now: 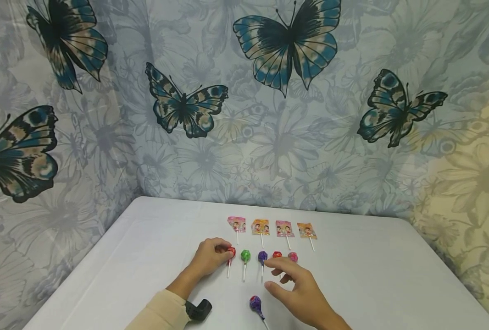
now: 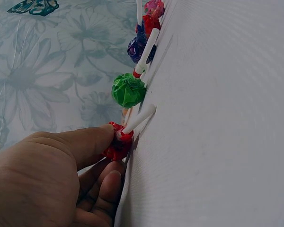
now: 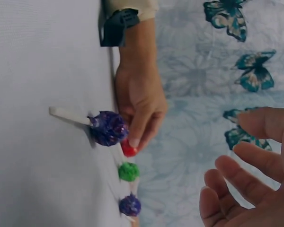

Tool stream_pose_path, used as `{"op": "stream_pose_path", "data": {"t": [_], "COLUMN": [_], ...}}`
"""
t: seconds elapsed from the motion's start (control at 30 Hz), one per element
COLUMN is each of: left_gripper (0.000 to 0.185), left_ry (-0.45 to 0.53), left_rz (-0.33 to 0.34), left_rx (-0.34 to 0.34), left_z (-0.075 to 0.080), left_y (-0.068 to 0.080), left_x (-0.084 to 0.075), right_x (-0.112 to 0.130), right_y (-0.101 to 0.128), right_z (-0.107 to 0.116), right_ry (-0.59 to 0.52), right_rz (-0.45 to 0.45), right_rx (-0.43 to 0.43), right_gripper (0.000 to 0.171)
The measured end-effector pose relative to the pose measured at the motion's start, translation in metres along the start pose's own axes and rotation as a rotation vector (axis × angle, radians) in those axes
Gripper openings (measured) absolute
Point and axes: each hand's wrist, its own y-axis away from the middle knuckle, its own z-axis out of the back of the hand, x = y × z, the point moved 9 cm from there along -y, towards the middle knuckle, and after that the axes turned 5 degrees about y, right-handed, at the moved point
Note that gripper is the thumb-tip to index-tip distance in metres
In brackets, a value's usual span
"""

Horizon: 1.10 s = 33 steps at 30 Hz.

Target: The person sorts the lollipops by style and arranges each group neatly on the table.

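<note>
My left hand (image 1: 209, 257) pinches the red-wrapped head of a lollipop (image 2: 118, 147) between thumb and fingers, its white stick pointing toward me on the table. To its right, in the same row, lie a green lollipop (image 1: 246, 255), a purple lollipop (image 1: 263, 256), another red lollipop (image 1: 277, 254) and a pink lollipop (image 1: 292, 257), the last two partly behind my right hand (image 1: 300, 291). That hand is held over the table with its fingers loosely bent and nothing in them. A separate purple lollipop (image 1: 255, 303) lies nearer me, left of the right hand.
Behind the row lie several flat-packed lollipops, among them a pink packet (image 1: 237, 224) at the left and an orange packet (image 1: 307, 230) at the right. The white table (image 1: 372, 266) backs onto a butterfly-patterned curtain (image 1: 281, 151). A black wrist device (image 1: 199, 310) sits by the left sleeve.
</note>
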Motion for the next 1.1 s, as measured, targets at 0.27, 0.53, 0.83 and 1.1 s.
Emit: {"op": "stream_pose_path", "data": {"t": [0.27,0.53,0.83,1.1], "left_gripper": [0.015,0.015,0.015,0.016], "left_ry": [-0.002,-0.001,-0.009,-0.017], "left_rz": [0.000,0.001,-0.001,-0.004], "left_rx": [-0.005,-0.004,-0.007,-0.016], "left_z": [-0.001,-0.002,-0.002,0.001], "left_y": [0.001,0.001,0.001,-0.001], "left_x": [0.001,0.000,-0.002,0.000], "right_x": [0.001,-0.017,-0.038,-0.043], "right_y": [0.003,0.006,0.011,0.011], "right_z": [-0.017,-0.041,-0.060,-0.068], "right_ry": [-0.037,-0.049,-0.044,0.052], "right_rz": [0.122,0.059,-0.058,-0.017], "right_rx": [0.073,0.218,0.371,0.410], "right_gripper": [0.032,0.035,0.039,0.036]}}
